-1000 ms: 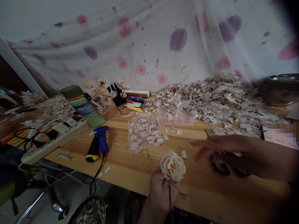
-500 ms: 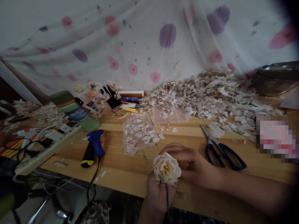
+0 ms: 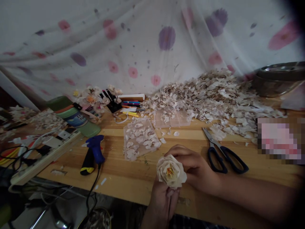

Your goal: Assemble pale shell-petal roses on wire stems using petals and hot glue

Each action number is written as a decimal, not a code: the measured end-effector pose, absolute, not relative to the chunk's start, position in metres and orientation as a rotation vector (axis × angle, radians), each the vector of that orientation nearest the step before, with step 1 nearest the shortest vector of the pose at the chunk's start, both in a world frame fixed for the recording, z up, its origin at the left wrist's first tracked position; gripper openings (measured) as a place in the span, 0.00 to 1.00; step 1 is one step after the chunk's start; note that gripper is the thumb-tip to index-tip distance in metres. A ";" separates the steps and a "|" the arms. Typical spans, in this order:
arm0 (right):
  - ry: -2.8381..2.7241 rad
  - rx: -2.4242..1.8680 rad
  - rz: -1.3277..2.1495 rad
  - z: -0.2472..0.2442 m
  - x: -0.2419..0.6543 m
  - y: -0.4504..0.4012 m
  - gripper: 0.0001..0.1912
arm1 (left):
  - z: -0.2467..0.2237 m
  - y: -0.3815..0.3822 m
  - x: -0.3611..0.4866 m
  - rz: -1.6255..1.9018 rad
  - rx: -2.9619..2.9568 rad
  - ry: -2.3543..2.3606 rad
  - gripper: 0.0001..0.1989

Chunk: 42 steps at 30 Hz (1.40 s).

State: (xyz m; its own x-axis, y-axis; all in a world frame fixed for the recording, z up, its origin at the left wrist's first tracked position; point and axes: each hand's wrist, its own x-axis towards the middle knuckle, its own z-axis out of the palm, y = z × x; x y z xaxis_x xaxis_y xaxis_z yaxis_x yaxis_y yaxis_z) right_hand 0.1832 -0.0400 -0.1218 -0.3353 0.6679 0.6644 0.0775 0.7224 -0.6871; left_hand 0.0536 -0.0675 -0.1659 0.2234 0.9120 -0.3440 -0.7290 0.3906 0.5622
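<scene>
A cream artificial flower (image 3: 171, 171) with a yellow-orange centre faces me near the table's front edge. My left hand (image 3: 163, 198) is closed around its thin dark stem just below the bloom. Curled behind and along the right side of the petals, my right hand (image 3: 199, 168) grips the flower's edge; its fingertips are partly hidden by the bloom. Beyond my hands lies a clear plastic tray (image 3: 125, 149) with loose pale petals on it. Scissors (image 3: 222, 152) with dark blue handles rest right of my right hand.
A blue glue gun (image 3: 95, 149) lies at left, its cord dropping over the edge. Behind it are a green bottle (image 3: 76, 116) and a power strip (image 3: 45, 159). A large petal heap (image 3: 214, 92) covers the back right, near a metal pot (image 3: 277, 79). Pens (image 3: 131, 104) lie at the back.
The view has shifted slightly, moving the table things left. The bloom has turned a little in my hands, and less of the stem shows below it. Both hands stay on the flower.
</scene>
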 end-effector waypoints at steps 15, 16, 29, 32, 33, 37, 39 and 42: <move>-1.777 -1.011 0.741 -0.105 0.196 -0.035 0.06 | -0.177 -0.047 -0.007 1.366 0.795 1.079 0.22; -1.748 -1.026 0.739 -0.105 0.197 -0.033 0.06 | -0.176 -0.042 -0.027 1.392 0.810 1.101 0.21; -1.276 -1.058 1.347 -0.101 0.188 -0.043 0.10 | -0.132 -0.074 0.056 1.661 1.730 1.387 0.14; -1.136 -0.972 1.545 -0.097 0.188 -0.046 0.17 | -0.130 -0.071 0.063 1.503 1.892 1.372 0.07; -1.124 -0.996 1.544 -0.096 0.188 -0.047 0.18 | -0.129 -0.070 0.060 1.446 1.914 1.384 0.09; -1.208 -1.089 1.430 -0.098 0.192 -0.046 0.17 | -0.124 -0.074 0.048 1.376 1.755 1.493 0.16; -1.228 -1.024 1.464 -0.103 0.192 -0.046 0.16 | -0.122 -0.078 0.047 1.428 1.623 1.522 0.16; -1.199 -0.899 1.590 -0.106 0.189 -0.047 0.13 | -0.119 -0.084 0.047 1.506 1.562 1.514 0.16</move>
State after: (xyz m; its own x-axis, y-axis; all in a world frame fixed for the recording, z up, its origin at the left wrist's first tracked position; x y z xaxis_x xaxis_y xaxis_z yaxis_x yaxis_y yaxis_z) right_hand 0.1894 -0.0466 -0.1064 -0.3093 0.9507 -0.0233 -0.2389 -0.1014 -0.9657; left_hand 0.0474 -0.0836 -0.1194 -0.2241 0.9058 0.3596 0.3642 -0.2644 0.8930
